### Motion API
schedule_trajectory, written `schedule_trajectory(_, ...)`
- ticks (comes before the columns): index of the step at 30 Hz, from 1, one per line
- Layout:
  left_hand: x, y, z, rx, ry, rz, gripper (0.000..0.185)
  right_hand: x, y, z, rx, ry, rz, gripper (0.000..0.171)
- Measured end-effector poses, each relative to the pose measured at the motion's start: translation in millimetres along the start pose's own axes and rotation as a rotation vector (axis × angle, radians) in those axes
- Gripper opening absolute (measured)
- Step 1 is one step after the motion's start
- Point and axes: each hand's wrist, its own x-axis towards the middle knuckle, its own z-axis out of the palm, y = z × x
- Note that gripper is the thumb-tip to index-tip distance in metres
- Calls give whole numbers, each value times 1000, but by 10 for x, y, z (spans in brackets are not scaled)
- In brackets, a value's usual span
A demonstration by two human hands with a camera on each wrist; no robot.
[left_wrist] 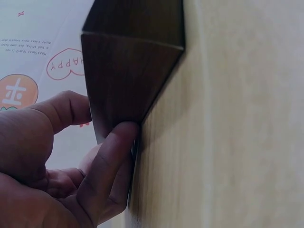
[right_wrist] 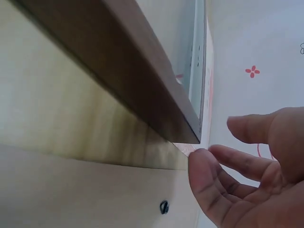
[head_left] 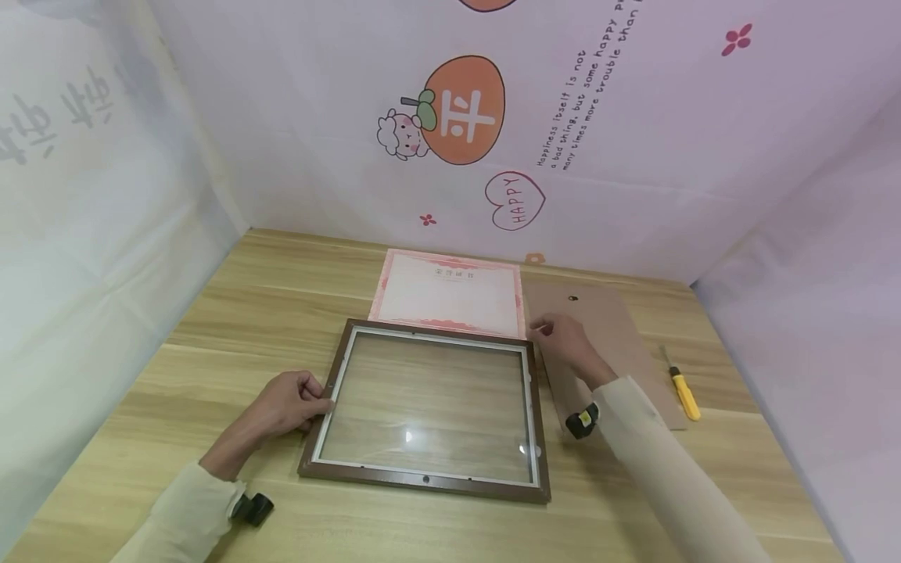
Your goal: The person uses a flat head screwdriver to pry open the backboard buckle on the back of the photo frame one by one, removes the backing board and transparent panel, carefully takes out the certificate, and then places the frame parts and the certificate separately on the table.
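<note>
A brown picture frame [head_left: 422, 483] with a pale inner rim and a clear pane lies flat on the table. My left hand [head_left: 287, 403] holds its left side, the thumb at the upper edge and fingers against the outer side in the left wrist view. Beyond the frame lies a pink-bordered certificate [head_left: 450, 293], its near edge beside the frame. My right hand [head_left: 563, 340] is at the frame's far right corner. In the right wrist view its thumb stands apart from the loosely bent fingers [right_wrist: 202, 173], and one fingertip meets the certificate's corner [right_wrist: 184, 147].
A brown backing board [head_left: 605, 328] with a small dark hanger lies to the right, partly under my right arm. Beside it rests a screwdriver [head_left: 684, 391] with a yellow handle. Printed cloth [head_left: 317, 117] walls in the wooden table [head_left: 232, 313] at the back and sides.
</note>
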Motion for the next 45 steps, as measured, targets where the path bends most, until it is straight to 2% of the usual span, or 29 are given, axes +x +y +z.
schedule_trajectory(9, -9, 4, 3, 17, 12, -4, 20, -155, 70, 112, 110, -66, -5, 29)
schedule_trajectory(15, -2, 7, 15, 19, 8, -1, 21, -200, 113, 173, 118, -14, -5, 29)
schedule_trajectory(32, -42, 61, -15, 56, -7, 19, 22, -242, 256, 311, 258, 49, -29, 31)
schedule_trajectory(37, -46, 158, -75, 152, 31, 109, 20, -232, 288, 347, 300, 61, -2, 30)
schedule_trajectory(45, -144, 498, -29, 436, 174, 323, 26, -233, 302, 399, 293, 97, 5, 34)
